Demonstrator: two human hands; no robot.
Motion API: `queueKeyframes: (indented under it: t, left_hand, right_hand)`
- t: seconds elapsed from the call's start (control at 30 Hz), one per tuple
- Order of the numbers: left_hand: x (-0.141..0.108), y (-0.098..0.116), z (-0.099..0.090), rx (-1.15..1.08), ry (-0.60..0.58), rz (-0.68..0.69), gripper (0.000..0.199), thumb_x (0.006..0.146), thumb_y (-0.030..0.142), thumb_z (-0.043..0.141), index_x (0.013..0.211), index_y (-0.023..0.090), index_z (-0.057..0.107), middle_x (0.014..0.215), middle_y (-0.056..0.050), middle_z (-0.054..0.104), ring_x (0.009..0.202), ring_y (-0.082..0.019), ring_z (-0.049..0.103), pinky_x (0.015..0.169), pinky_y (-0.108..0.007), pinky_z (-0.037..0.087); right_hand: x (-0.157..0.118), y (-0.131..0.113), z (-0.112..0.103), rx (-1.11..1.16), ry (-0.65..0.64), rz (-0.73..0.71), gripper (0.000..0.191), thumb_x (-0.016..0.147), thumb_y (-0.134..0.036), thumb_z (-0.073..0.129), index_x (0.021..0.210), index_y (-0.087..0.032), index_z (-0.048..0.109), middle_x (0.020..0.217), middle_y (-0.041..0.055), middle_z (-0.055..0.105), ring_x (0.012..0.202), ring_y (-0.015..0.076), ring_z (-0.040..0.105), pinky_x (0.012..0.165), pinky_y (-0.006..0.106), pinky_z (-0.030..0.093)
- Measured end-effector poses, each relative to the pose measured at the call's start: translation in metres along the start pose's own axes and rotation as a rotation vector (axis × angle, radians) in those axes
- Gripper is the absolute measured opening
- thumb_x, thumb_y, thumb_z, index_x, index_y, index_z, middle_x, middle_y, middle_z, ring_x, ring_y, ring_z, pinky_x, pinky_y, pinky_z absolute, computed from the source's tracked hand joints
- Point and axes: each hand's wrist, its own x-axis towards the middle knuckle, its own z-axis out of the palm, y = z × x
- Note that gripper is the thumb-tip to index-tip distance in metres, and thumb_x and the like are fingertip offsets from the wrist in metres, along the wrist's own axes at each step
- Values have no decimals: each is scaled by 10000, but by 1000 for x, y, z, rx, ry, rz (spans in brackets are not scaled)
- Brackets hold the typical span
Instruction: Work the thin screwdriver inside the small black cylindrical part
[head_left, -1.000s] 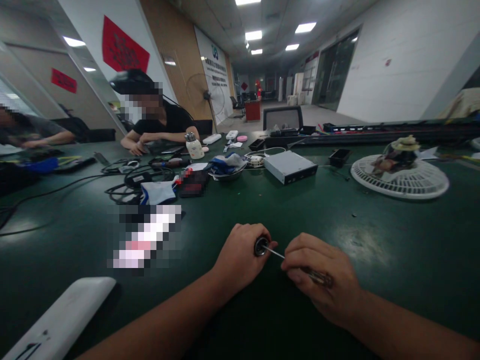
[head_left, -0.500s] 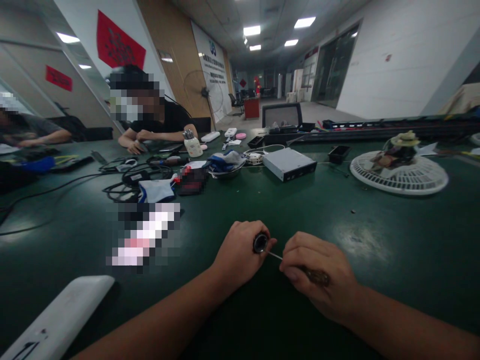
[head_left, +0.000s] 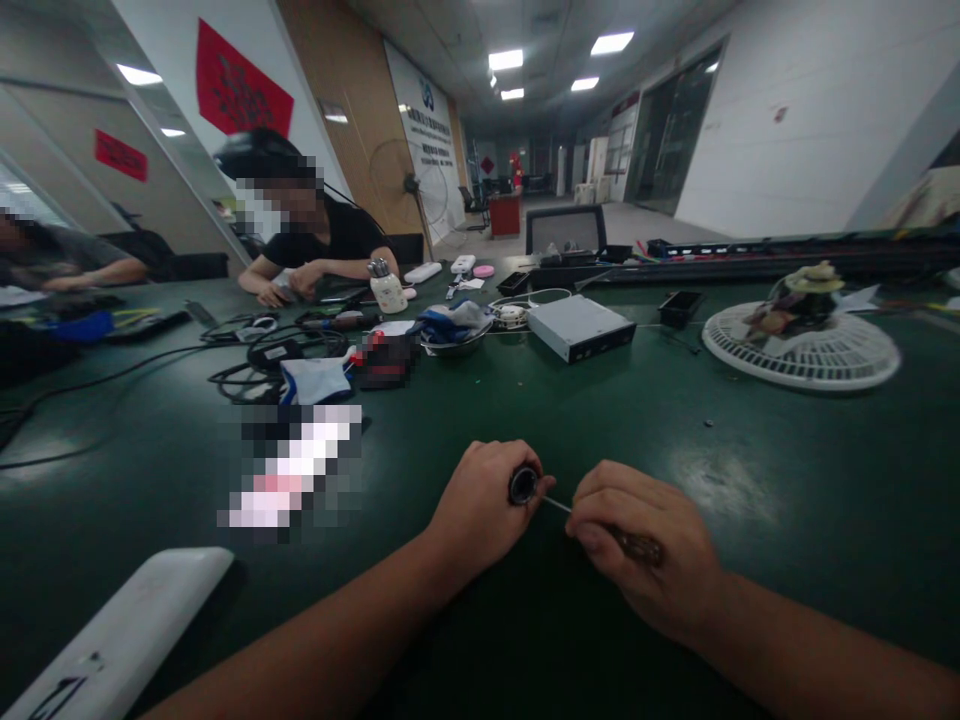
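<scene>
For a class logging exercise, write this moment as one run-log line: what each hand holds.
left hand: round black part | right hand: screwdriver | shaft: points toward round black part

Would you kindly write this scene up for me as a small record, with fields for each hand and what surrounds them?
left hand: grips a small round black part
right hand: grips a screwdriver, its thin shaft pointing at the part
surface: green workbench
nearby: silver metal box; white fan guard
other person: seated co-worker in black, across the bench
</scene>
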Motion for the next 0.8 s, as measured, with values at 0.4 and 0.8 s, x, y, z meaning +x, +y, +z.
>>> queueKeyframes:
  t: [0.4, 0.8]
  left_hand:
    - [0, 1, -1, -11, -5, -2, 88, 885, 267, 678, 843, 216, 621, 834, 8, 690, 793, -199, 610, 791, -377, 423]
    - [0, 0, -1, -20, -12, 2, 88, 887, 269, 679, 850, 214, 620, 851, 9, 694, 802, -197, 610, 812, -381, 415]
  right_hand:
    - [0, 0, 0, -12, -1, 5, 212, 988, -221, 541, 817, -169, 656, 721, 36, 645, 662, 151, 604, 603, 287, 484]
    - [-2, 0, 1, 59, -46, 11, 202, 984, -225, 558, 825, -156, 662, 724, 39, 653, 664, 146, 605, 603, 279, 471]
